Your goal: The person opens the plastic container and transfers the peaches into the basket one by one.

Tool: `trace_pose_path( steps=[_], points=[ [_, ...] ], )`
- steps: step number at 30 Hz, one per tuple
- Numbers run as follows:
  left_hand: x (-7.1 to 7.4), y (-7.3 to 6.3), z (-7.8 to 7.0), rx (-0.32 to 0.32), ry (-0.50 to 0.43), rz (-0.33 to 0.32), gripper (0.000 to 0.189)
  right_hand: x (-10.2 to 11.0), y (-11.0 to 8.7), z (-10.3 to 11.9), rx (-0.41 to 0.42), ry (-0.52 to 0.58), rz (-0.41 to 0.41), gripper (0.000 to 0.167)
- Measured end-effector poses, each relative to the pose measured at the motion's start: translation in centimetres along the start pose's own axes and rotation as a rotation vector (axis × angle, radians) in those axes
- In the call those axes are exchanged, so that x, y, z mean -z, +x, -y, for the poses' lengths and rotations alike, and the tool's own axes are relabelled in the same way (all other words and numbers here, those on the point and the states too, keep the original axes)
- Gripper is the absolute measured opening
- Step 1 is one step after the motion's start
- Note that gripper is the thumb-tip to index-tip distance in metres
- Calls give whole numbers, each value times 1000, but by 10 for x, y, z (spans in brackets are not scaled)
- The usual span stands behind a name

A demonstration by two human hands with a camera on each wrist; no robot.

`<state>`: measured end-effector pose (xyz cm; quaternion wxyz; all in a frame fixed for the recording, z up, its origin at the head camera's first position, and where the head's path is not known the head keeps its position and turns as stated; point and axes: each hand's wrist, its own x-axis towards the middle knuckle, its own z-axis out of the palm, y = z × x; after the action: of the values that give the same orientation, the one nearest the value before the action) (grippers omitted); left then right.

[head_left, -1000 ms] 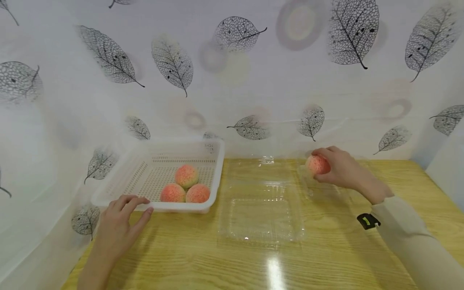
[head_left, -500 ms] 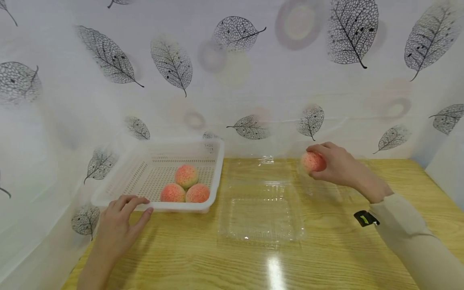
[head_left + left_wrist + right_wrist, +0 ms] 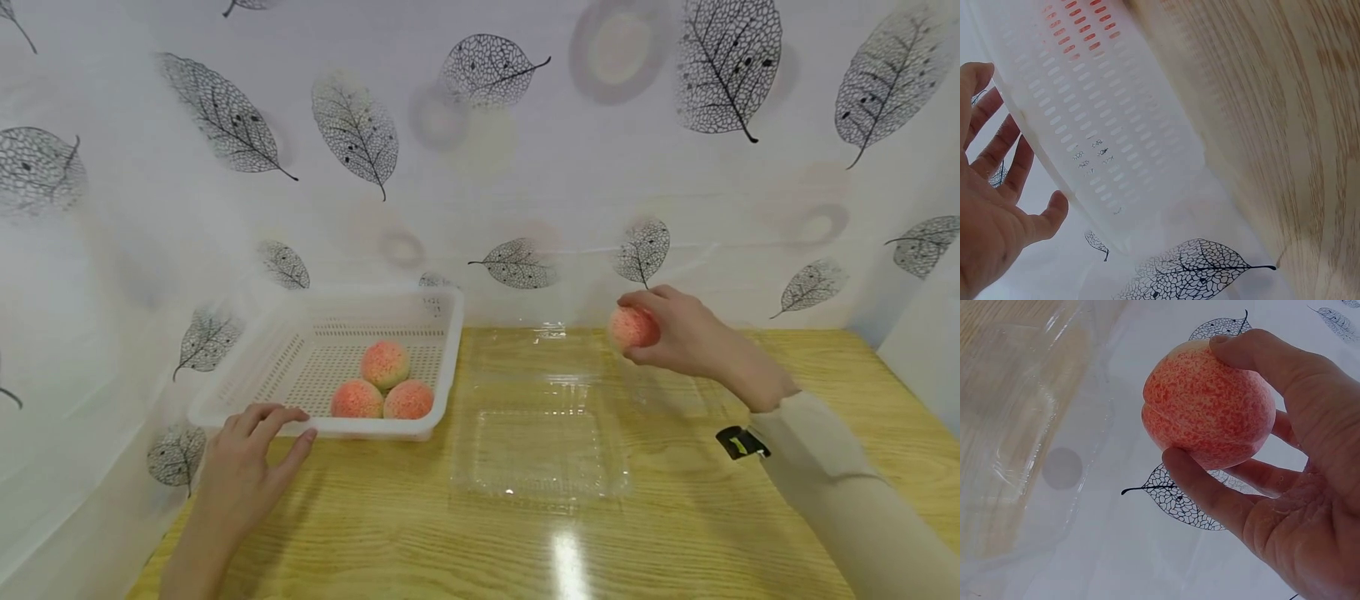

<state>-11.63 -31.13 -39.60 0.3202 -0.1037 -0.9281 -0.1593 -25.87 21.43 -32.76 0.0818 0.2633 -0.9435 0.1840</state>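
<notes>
My right hand (image 3: 678, 332) holds a red-and-cream peach (image 3: 632, 328) between thumb and curled fingers, lifted near the back edge of the table. In the right wrist view this peach (image 3: 1210, 406) shows a crease on its side, with the palm standing off it. My left hand (image 3: 247, 458) rests at the near rim of a white perforated plastic basket (image 3: 360, 427), fingers loose over the edge. Inside the basket, three similar peaches sit together in the near right corner: one peach (image 3: 386, 364) behind, another peach (image 3: 357, 400) and a third peach (image 3: 409, 401) in front.
An opened clear plastic clamshell box (image 3: 540, 454) lies mid-table, its lid (image 3: 536, 354) toward the back. More clear plastic packaging (image 3: 667, 392) lies beneath my right hand. Behind the wooden table (image 3: 375, 525) hangs a white leaf-print sheet (image 3: 480, 183). A black tag (image 3: 742, 442) hangs by my right cuff.
My right hand has carried the peach leftward and slightly up, away from the clear packaging at right. The left hand, the basket and its peaches stay as they were.
</notes>
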Motion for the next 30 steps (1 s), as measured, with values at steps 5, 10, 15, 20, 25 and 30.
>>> trace_pose_path(
  steps=[5, 10, 15, 20, 25, 30],
  points=[
    [-1, 0, 0, -5, -10, -6, 24, 1, 4, 4, 13, -5, 3, 62],
    [0, 1, -1, -5, -14, -14, 23, 2, 8, 9, 13, -7, 13, 62],
    [0, 0, -1, 4, -9, -8, 22, 3, 11, 14, 16, -6, 23, 63],
    [0, 0, -1, 5, -9, -6, 23, 1, 14, 18, 33, -1, 8, 63],
    [0, 0, 0, 18, -11, 0, 22, 0, 17, 23, 46, 6, -13, 62],
    [0, -1, 0, 30, -11, 2, 22, 0, 20, 28, 54, 16, -8, 62]
  ],
)
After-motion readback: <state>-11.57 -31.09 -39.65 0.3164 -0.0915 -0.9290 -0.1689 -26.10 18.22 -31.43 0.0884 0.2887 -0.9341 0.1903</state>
